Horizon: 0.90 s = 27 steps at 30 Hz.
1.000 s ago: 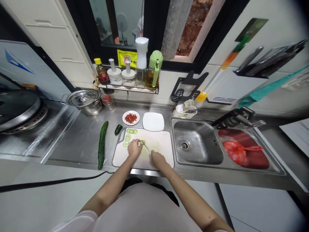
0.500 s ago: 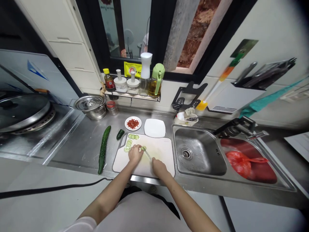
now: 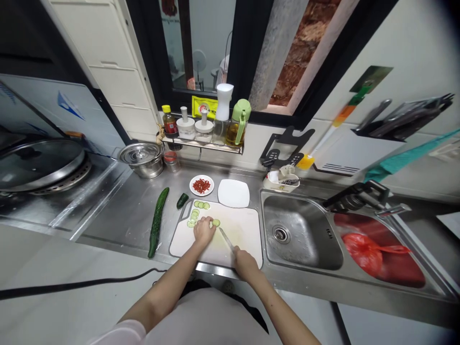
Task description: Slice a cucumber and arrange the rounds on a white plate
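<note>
On the white cutting board (image 3: 237, 232) my left hand (image 3: 204, 231) bends its fingers against a small cucumber piece (image 3: 216, 223), its pale cut face showing. My right hand (image 3: 246, 264) is closed round the handle of a knife (image 3: 226, 237). The blade points up and left, its tip just short of the cucumber piece and apart from it. Several thin cucumber slices (image 3: 201, 205) lie along the board's upper left. A dark green cucumber end (image 3: 182, 201) rests off the board's corner, and a long whole cucumber (image 3: 157, 223) lies to the left.
Behind the board stand a plate of chopped red pieces (image 3: 201, 185) and a white square plate (image 3: 233, 193). A steel sink (image 3: 302, 230) adjoins on the right, with a red bag (image 3: 364, 254) in the farther basin. A lidded pot (image 3: 143, 160) and a condiment rack (image 3: 204, 144) are at the back.
The knife has come away from the cucumber piece, moving down and right with my right hand. My left hand stays at the piece. The whole view has shifted slightly.
</note>
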{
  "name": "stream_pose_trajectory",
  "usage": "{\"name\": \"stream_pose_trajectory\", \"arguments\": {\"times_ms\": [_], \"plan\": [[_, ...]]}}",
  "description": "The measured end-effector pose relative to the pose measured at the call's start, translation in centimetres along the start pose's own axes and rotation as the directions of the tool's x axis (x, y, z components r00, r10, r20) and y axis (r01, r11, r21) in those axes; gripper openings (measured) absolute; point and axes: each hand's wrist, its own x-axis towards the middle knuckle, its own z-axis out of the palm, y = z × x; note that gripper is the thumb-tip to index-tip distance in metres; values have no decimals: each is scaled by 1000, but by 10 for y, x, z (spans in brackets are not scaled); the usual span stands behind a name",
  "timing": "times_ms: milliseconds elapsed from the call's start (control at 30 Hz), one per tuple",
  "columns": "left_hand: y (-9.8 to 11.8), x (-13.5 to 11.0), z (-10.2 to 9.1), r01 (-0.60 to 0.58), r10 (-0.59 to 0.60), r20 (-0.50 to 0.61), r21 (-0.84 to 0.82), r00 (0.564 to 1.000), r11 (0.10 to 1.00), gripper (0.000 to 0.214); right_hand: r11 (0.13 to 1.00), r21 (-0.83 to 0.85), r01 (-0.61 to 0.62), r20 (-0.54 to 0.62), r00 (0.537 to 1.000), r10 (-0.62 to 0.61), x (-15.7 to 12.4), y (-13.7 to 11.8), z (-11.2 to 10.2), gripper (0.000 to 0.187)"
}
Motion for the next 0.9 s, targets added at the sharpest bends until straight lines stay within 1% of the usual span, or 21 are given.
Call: {"name": "stream_pose_trajectory", "arguments": {"times_ms": [100,167,267,367,500,667,800,900], "plan": [[1,-1,0,-1,1,-6,-3,1000,1000,31,999,35,14,-17,1000,-14,-3,9,0,27],[3,-1,1,-8,8,-12,3,1000,1000,33,997,72,6,-61,998,-2,-3,16,-1,25],[5,-2,1,-9,9,-1,21,1000,1000,33,992,118,-56,-142,987,72,-1,27,-4,26],[8,-1,1,3,-3,4,25,1000,1000,29,986,129,-110,-184,974,133,2,35,-9,26],[12,2,-1,14,-14,5,22,1000,1000,26,982,126,-143,-202,965,166,7,39,-12,26],[17,4,-4,14,-14,34,0,999,1000,20,979,123,-165,-208,960,188,11,40,-8,25],[19,2,-6,29,-28,15,-63,1000,998,16,982,102,-161,-196,964,178,14,40,-6,27],[15,-4,-10,44,-45,0,-141,999,989,15,985,91,-148,-197,967,164,16,39,-8,28]]}}
